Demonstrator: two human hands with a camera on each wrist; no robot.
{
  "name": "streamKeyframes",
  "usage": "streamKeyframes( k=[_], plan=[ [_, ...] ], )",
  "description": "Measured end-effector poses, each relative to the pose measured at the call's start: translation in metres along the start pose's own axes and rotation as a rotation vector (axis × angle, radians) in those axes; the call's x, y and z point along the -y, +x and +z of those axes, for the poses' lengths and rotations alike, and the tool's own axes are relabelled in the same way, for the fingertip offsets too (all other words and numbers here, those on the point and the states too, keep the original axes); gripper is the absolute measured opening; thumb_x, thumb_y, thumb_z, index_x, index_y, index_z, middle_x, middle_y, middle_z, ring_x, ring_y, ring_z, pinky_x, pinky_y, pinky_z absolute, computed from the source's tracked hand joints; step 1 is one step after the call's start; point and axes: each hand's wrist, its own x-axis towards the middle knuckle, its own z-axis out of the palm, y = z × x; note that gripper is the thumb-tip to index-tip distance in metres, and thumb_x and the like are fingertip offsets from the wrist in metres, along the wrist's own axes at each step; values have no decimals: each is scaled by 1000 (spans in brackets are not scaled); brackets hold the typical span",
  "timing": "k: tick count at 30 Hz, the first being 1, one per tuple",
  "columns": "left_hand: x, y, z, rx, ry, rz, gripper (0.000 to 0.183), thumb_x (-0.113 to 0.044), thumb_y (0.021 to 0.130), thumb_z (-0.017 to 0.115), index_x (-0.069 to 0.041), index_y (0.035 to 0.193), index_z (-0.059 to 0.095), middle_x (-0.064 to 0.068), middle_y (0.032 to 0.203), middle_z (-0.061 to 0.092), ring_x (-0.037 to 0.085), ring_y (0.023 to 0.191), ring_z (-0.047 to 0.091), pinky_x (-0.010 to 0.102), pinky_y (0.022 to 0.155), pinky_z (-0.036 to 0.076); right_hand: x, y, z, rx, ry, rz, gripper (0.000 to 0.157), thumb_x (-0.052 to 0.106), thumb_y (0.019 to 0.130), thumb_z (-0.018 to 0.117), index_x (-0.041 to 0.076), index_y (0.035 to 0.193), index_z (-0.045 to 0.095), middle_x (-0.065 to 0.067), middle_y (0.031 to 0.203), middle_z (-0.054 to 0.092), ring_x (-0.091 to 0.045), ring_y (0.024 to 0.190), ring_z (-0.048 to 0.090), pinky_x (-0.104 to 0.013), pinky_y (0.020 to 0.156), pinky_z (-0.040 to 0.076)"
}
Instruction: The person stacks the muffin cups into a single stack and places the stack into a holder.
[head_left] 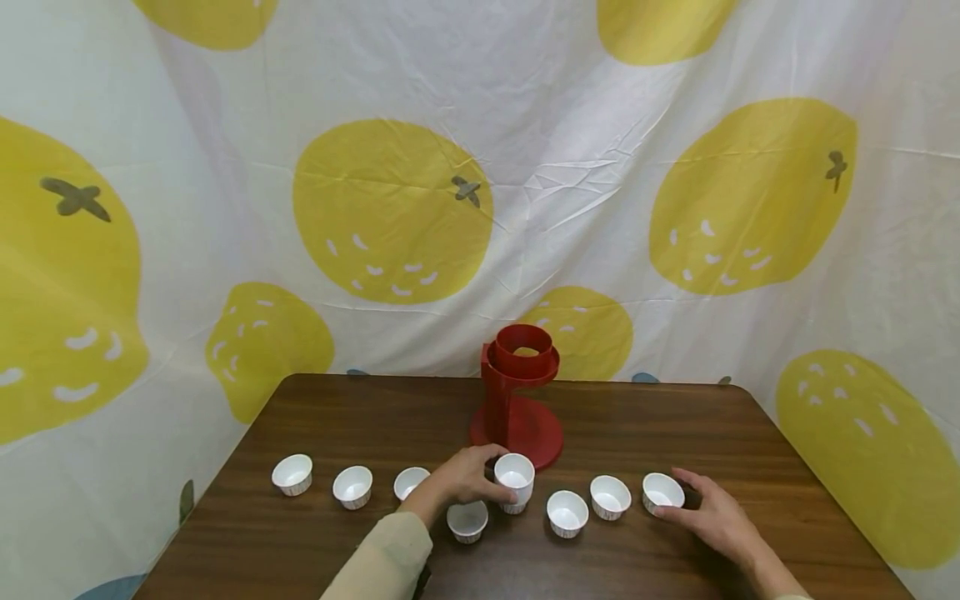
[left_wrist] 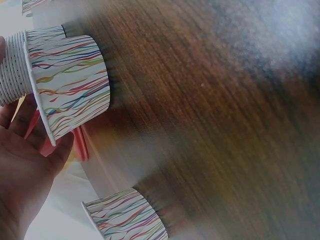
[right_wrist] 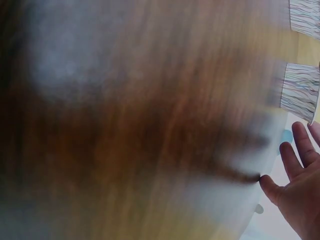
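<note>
My left hand [head_left: 463,479] grips a stack of nested white paper cups [head_left: 514,473] near the table's middle, thumb in front and fingers behind. Their stacked rims [left_wrist: 13,70] show as ribs in the left wrist view. Just below this hand stands a single paper cup [head_left: 467,522] with coloured wavy stripes. At the right, my right hand [head_left: 712,512] reaches around the near side of another paper cup [head_left: 663,495], index finger and thumb apart at its rim. That cup stands upright on the table.
Two paper cups, one [head_left: 567,514] nearer and one [head_left: 610,498] farther, stand between the hands. Several more, including a far-left cup [head_left: 292,475], line the left side. A red stand [head_left: 497,408] with a ring and cylinder rises behind the stack on the brown table [head_left: 360,417].
</note>
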Motion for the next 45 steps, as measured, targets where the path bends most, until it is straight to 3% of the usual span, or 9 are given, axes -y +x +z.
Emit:
streamKeyframes(
  k=[22, 33, 45],
  plan=[
    [0, 0, 0, -10, 32, 11, 61, -35, 75, 86, -11, 126, 62, -3, 109, 66, 16, 103, 60, 36, 92, 47, 3, 0, -2, 0, 3, 53, 80, 46, 82, 79, -7, 136, 52, -31, 133, 54, -50, 125, 47, -62, 96, 39],
    [0, 1, 1, -2, 40, -2, 63, -36, 76, 85, -10, 128, 61, -1, 113, 65, 18, 107, 59, 38, 94, 47, 10, 4, -3, -38, 8, 36, 79, 45, 82, 79, -6, 136, 52, -28, 129, 58, -42, 116, 56, -49, 87, 46],
    [1, 1, 1, 0, 31, -1, 62, -36, 76, 85, -10, 127, 62, -2, 111, 65, 17, 105, 59, 38, 93, 47, 27, 10, -3, -88, 15, 2, 74, 43, 83, 78, -4, 135, 54, -29, 131, 57, -44, 119, 53, -57, 92, 43]
  ],
)
